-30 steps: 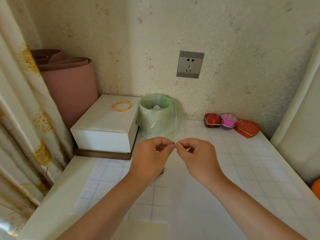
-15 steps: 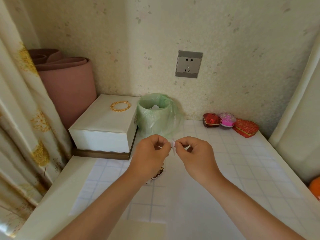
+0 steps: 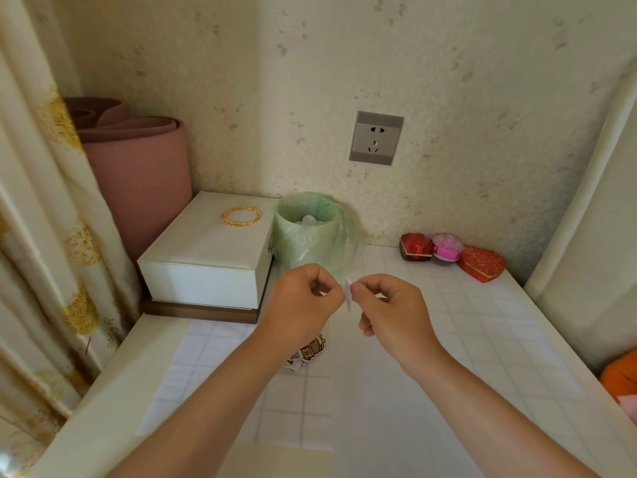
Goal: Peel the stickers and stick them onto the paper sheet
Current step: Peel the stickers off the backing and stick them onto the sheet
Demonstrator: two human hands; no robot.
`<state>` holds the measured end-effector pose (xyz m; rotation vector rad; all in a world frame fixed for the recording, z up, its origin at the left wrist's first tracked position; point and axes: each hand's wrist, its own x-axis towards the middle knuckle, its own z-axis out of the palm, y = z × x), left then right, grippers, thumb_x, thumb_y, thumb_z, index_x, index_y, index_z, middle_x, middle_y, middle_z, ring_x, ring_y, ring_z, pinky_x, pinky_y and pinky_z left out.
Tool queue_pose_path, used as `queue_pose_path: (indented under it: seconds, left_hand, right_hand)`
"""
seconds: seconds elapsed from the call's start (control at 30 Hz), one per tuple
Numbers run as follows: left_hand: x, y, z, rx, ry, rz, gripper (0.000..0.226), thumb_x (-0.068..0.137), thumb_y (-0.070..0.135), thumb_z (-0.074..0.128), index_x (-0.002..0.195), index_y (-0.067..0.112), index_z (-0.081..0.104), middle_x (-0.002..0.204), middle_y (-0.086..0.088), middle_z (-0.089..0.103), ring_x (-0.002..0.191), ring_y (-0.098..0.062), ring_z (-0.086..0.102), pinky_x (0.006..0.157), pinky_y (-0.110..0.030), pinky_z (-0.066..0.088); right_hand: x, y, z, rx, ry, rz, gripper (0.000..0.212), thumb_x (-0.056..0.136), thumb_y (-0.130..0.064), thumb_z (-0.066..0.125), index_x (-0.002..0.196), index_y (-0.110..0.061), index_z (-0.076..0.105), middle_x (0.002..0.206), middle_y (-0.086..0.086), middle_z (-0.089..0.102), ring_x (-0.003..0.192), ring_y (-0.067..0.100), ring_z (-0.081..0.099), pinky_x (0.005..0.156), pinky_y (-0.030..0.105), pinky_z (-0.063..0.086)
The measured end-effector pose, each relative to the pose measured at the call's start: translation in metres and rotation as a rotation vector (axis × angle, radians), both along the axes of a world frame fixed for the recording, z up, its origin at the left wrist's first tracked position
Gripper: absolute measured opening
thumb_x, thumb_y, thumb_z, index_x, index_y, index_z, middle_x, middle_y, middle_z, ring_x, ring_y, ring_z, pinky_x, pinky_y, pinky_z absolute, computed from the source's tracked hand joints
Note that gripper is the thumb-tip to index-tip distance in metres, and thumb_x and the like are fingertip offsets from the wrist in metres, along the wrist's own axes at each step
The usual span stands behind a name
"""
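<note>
Sticker (image 3: 349, 294) hangs edge-on above the gridded paper sheet (image 3: 482, 339), left hand (image 3: 303, 305) and right hand (image 3: 393, 312) both pinching it with curled fingertips.

Bin (image 3: 310, 232) right of box (image 3: 206, 257), behind hands (image 3: 348, 305).

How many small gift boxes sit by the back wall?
3: a dark red box on the left, a pink box in the middle, a red heart-shaped box on the right. None looks hidden.
</note>
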<state>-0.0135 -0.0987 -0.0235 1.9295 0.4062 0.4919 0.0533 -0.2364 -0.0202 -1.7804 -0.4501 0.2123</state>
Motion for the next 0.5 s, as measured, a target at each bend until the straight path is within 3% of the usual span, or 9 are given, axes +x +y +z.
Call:
queue_pose_path:
  seconds: [0.1,0.2,0.33,0.4,0.5]
  left_hand:
    - [-0.002,0.011,0.007,0.166,0.081,0.061,0.014,0.088,0.035,0.062,0.080,0.024,0.061,0.078,0.009,0.065,0.069,-0.011,0.060,0.070,-0.032,0.052]
    - [-0.005,0.032,0.014,0.144,0.133,0.105,0.016,0.089,0.027,0.052,0.078,0.018,0.059,0.081,-0.001,0.068,0.076,-0.023,0.066,0.072,-0.040,0.056]
    - [-0.010,0.052,0.021,0.135,0.108,0.199,0.022,0.090,0.024,0.046,0.079,0.009,0.058,0.078,-0.011,0.068,0.072,-0.035,0.065,0.055,-0.039,0.053]
    - [-0.012,0.058,0.023,0.110,0.067,0.244,0.020,0.090,0.023,0.046,0.076,0.013,0.057,0.076,-0.009,0.067,0.070,-0.033,0.066,0.062,-0.043,0.056]
    - [-0.014,0.066,0.027,0.097,0.034,0.310,0.018,0.089,0.024,0.049,0.074,0.019,0.058,0.072,-0.002,0.069,0.070,-0.026,0.066,0.067,-0.041,0.058]
  right_hand:
    - [0.003,0.007,0.001,0.000,0.002,-0.013,0.013,0.093,-0.016,0.066,0.081,-0.014,0.071,0.071,-0.005,0.066,0.049,0.015,0.058,0.052,0.034,0.052]
    - [0.010,0.022,0.010,-0.011,-0.021,-0.013,0.013,0.094,-0.016,0.065,0.082,-0.013,0.069,0.073,-0.001,0.064,0.046,0.015,0.056,0.052,0.034,0.050]
    - [0.035,0.050,0.030,-0.033,-0.143,-0.006,0.020,0.094,-0.017,0.064,0.074,-0.016,0.067,0.068,0.002,0.064,0.045,0.017,0.054,0.050,0.029,0.046]
    - [0.051,0.069,0.041,-0.079,-0.238,-0.015,0.027,0.093,-0.018,0.064,0.066,-0.019,0.066,0.062,-0.002,0.065,0.046,0.016,0.056,0.053,0.027,0.045]
    - [0.077,0.097,0.053,-0.150,-0.348,-0.063,0.026,0.091,-0.019,0.063,0.066,-0.023,0.069,0.070,-0.005,0.071,0.057,0.013,0.062,0.062,0.029,0.051]
